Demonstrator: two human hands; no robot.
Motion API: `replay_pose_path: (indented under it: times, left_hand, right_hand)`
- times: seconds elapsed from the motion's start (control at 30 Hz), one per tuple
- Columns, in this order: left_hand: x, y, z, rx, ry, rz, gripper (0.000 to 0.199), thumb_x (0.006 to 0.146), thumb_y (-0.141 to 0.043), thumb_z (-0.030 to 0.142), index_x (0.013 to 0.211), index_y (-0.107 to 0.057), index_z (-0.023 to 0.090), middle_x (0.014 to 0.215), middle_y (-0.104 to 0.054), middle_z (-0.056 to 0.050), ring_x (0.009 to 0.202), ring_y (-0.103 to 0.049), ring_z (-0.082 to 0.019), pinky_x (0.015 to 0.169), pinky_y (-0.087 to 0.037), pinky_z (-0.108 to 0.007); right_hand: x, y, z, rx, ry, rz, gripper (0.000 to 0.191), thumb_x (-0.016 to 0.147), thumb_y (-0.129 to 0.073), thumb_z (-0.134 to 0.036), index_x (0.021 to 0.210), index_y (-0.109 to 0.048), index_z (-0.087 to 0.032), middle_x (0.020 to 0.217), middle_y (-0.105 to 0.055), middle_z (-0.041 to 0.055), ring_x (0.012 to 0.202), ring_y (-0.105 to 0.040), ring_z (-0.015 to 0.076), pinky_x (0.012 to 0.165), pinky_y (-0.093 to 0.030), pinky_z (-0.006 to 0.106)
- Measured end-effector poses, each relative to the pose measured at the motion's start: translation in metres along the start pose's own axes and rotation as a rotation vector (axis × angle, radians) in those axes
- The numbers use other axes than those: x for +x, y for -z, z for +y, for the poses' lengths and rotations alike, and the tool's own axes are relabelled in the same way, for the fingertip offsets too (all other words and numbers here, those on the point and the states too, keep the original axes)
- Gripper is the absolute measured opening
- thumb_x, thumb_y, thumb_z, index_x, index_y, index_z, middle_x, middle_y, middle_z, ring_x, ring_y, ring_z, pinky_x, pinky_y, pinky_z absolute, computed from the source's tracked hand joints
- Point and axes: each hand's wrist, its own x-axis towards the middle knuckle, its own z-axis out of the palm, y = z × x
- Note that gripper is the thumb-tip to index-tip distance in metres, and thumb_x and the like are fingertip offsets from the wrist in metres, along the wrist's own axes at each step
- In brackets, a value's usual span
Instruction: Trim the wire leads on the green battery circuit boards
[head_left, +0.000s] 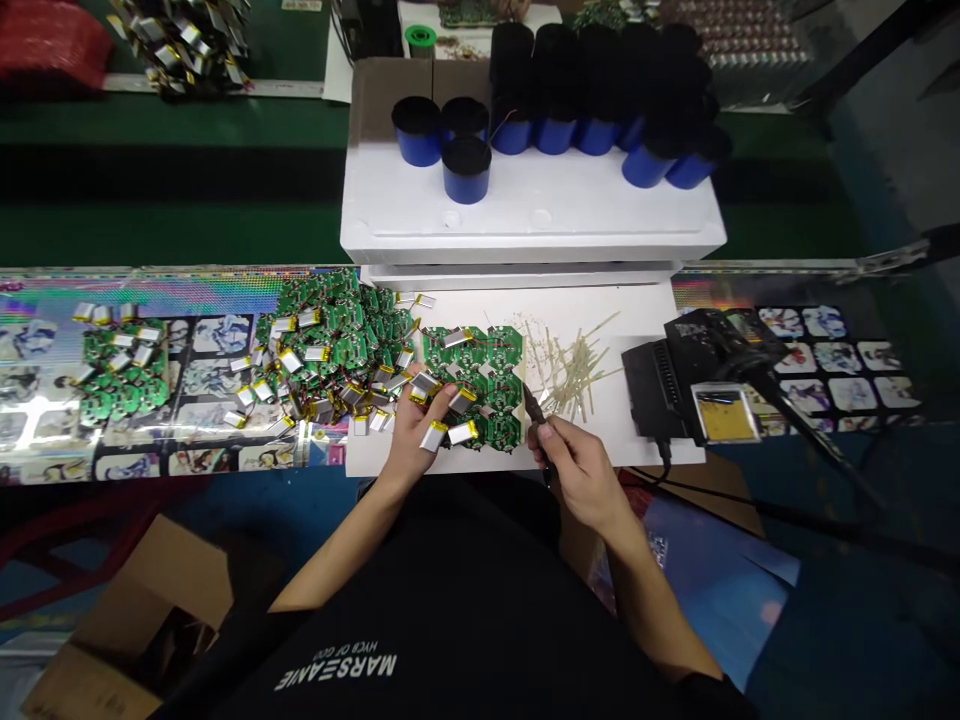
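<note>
Behind green circuit boards [504,345], white foam block [525,215]

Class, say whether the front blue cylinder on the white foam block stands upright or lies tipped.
Upright: the blue cylinder rests on its end, black top uppermost.

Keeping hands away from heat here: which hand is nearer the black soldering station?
Right hand is nearer, just left of the black soldering station, not touching it. The left hand is farther left, at the green circuit boards.

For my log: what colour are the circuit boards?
Green circuit boards, best in the head view.
</note>
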Motion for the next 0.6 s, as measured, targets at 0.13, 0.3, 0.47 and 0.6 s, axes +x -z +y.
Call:
replay_pose_path:
  times: [0.13, 0.3, 0.47, 0.6]
  left_hand:
    - [-0.002, -0.011, 0.008, -0.088, 0.072, 0.001, 0.04, 0.079, -0.088, 0.046, 0.09, -0.058, 0.022, 0.078, -0.057, 0.005, 0.069, -0.055, -0.012, 0.07, -0.049, -0.024]
    - [0.003, -0.014, 0.01, -0.103, 0.08, -0.033, 0.04, 0.078, -0.087, 0.048, 0.091, -0.06, 0.021, 0.083, -0.061, 0.003, 0.074, -0.058, -0.014, 0.074, -0.05, -0.025]
    - [0.012, 0.0, 0.007, 0.006, -0.028, 0.003, 0.032, 0.086, -0.083, 0.044, 0.091, -0.061, 0.021, 0.081, -0.054, 0.005, 0.07, -0.049, -0.011, 0.069, -0.044, -0.022]
    - [0.012, -0.002, 0.009, -0.006, -0.046, -0.001, 0.031, 0.088, -0.082, 0.042, 0.087, -0.059, 0.02, 0.077, -0.05, 0.005, 0.069, -0.046, -0.011, 0.068, -0.042, -0.021]
  right_hand:
    - [0.002, -0.013, 0.011, 0.415, -0.065, -0.102, 0.049, 0.104, -0.053, -0.061, 0.071, -0.051, -0.025, 0.074, -0.062, 0.0024, 0.067, -0.059, 0.0195, 0.063, -0.049, 0.033]
    - [0.003, -0.017, 0.013, 0.49, -0.095, -0.123, 0.05, 0.104, -0.051, -0.063, 0.07, -0.048, -0.025, 0.077, -0.068, 0.0041, 0.071, -0.066, 0.0217, 0.072, -0.056, 0.037]
    - [-0.007, -0.005, 0.008, 0.06, 0.021, -0.071, 0.045, 0.11, -0.046, -0.055, 0.088, -0.066, -0.022, 0.083, -0.068, 0.0043, 0.08, -0.065, 0.0209, 0.079, -0.049, 0.034]
    - [-0.011, -0.004, 0.014, 0.038, 0.016, -0.05, 0.045, 0.11, -0.046, -0.053, 0.083, -0.063, -0.022, 0.075, -0.061, 0.0019, 0.071, -0.059, 0.0189, 0.072, -0.044, 0.034]
